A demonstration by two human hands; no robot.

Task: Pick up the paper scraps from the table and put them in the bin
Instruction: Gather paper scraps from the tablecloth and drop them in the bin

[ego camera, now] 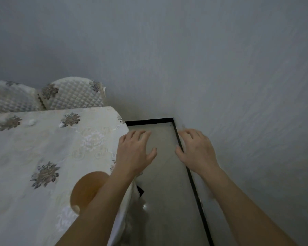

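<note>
Left hand (134,153): palm down, fingers spread and relaxed, holding nothing.
Right hand (196,150): palm down, fingers loosely curved, apparently empty, though motion blur softens the fingertips.
Forearms: both bare, stretched forward, roughly parallel.

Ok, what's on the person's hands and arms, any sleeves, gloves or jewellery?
The left hand and the right hand are bare: no gloves, no ring or watch that shows. The left forearm and right forearm are bare too, no sleeve in view.
</note>
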